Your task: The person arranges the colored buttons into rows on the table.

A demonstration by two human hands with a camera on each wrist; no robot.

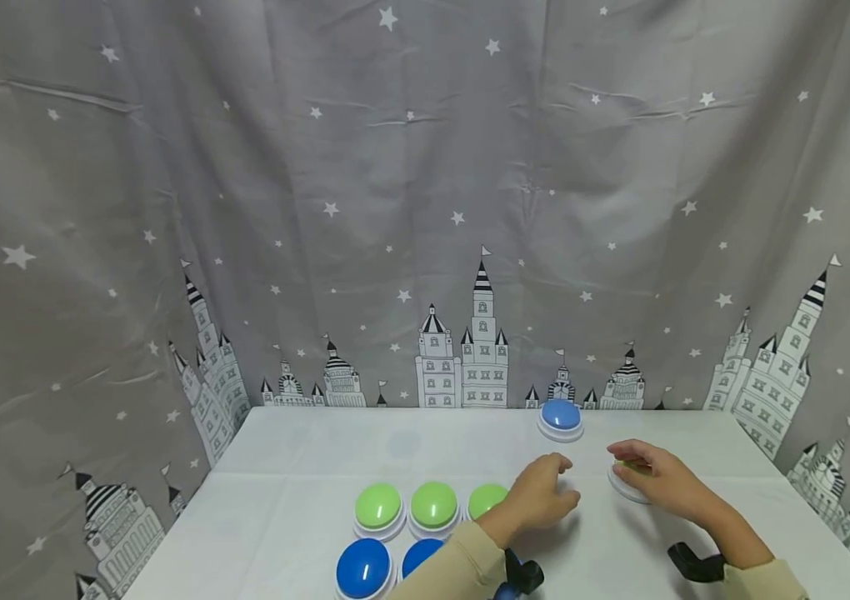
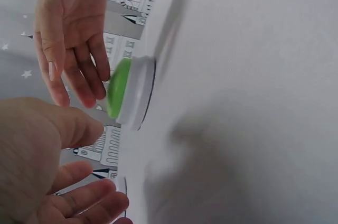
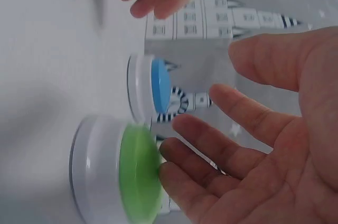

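Note:
My right hand (image 1: 661,482) is at a green push button with a round white base (image 1: 629,495), on the right of the white table. In the right wrist view its fingers are extended, with the fingertips at the green dome (image 3: 140,174); whether they touch it I cannot tell. My left hand (image 1: 535,493) hovers to the left of that button, fingers loosely bent and holding nothing. The left wrist view has the green button (image 2: 120,89) between the two hands, apart from the left one. Beyond the hands, a blue push button (image 1: 561,416) stands at the table's back edge.
Left of my hands is a row of green buttons (image 1: 377,506), with blue buttons (image 1: 362,568) in front; my left arm partly covers both rows. A grey curtain (image 1: 425,167) with stars and castles hangs behind the white tabletop (image 1: 282,467).

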